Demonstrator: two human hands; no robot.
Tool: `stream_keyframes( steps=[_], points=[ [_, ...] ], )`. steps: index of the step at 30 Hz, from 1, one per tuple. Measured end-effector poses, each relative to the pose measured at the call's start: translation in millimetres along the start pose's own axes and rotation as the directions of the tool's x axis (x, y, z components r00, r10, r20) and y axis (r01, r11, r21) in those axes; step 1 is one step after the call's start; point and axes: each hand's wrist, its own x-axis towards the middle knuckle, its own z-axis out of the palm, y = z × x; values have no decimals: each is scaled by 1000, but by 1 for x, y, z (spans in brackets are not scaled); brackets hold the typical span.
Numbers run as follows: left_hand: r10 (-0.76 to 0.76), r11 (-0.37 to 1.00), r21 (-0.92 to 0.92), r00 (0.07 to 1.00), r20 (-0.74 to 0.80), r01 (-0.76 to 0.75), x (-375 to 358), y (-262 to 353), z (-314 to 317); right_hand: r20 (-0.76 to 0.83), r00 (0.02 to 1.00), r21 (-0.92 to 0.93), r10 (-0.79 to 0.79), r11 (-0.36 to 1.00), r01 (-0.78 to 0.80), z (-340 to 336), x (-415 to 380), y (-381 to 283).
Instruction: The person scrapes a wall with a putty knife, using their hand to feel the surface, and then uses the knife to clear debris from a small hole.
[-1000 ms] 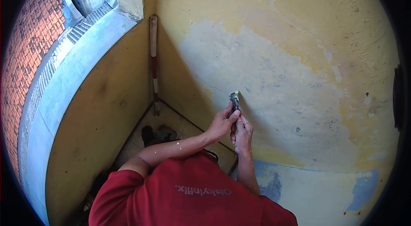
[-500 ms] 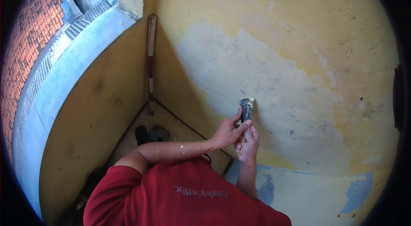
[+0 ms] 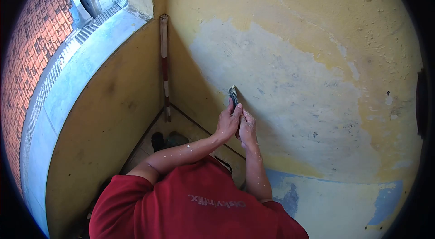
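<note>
A scraper (image 3: pixel 233 96) with a dark, paint-smeared blade meets the yellow wall (image 3: pixel 290 98), its blade seen nearly edge-on. My left hand (image 3: pixel 228 122) is closed around it, with the thumb up along the blade's base. Close beside it, my right hand (image 3: pixel 247 129) wraps the handle from the right, hiding most of it. Pale flecks dot both forearms. The blade tip lies over a large whitish scraped patch (image 3: pixel 267 67) where the yellow paint is gone.
A wooden stick with red bands (image 3: pixel 164 49) leans in the corner. Dark items (image 3: pixel 157 141) lie on the tiled floor beneath my arms. On the left runs a low parapet (image 3: pixel 95 121) with a pale blue ledge (image 3: pixel 86 49), roof tiles beyond. Blue patches (image 3: pixel 386 203) show on the lower wall.
Both hands have moved left and upward along the wall with the scraper. Its blade has turned from showing its flat face to nearly edge-on.
</note>
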Motion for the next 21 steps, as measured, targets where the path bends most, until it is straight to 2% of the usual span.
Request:
stream_keyframes(
  steps=[1, 2, 4, 7, 8, 9, 11, 12, 13, 15, 17, 19, 21],
  points=[
    [-44, 996, 72, 998, -34, 46, 3, -7, -5, -26, 993, -134, -114, 985, 109, 11, 6, 7],
    [-42, 997, 66, 998, -39, 45, 6, -20, -5, -31, 999, -134, -23, 991, 18, 13, 2, 11],
    [14, 996, -94, 999, 33, -11, 8, -47, -1, -70, 997, -150, -23, 989, 12, 14, -11, 12],
    [-11, 988, -151, 1000, 12, 13, 11, -52, -3, -112, 994, -151, -5, 988, -12, 18, -5, 24],
    [-106, 985, -131, 993, 44, 111, 17, -46, -14, -74, 997, -231, -31, 973, 13, 22, 10, 33],
    [-109, 985, -131, 993, 46, 114, 22, -45, -22, -38, 998, -305, -54, 952, 40, 28, 18, 33],
    [-91, 987, -133, 996, 15, 92, 26, -42, -31, -32, 997, -259, -76, 964, 65, 37, 16, 36],
    [-147, 982, -110, 987, 70, 154, 26, -44, -33, -79, 991, -245, -109, 966, 87, 39, 11, 37],
    [-144, 982, -113, 987, 67, 151, 25, -46, -31, -123, 982, -233, -141, 966, 109, 40, 8, 36],
    [-72, 985, -154, 996, 55, 80, 21, -48, -25, -143, 983, -212, -116, 974, 84, 39, 9, 35],
    [-122, 969, -212, 992, 34, 127, 32, -46, -34, -77, 980, -429, -185, 893, 135, 43, 20, 43],
    [-176, 949, -264, 984, 14, 173, 30, -44, -39, -96, 987, -388, -131, 918, 85, 51, 19, 49],
    [-217, 960, -167, 973, 77, 227, 27, -37, -43, -98, 991, -346, -90, 937, 51, 53, 18, 39]
  ],
)
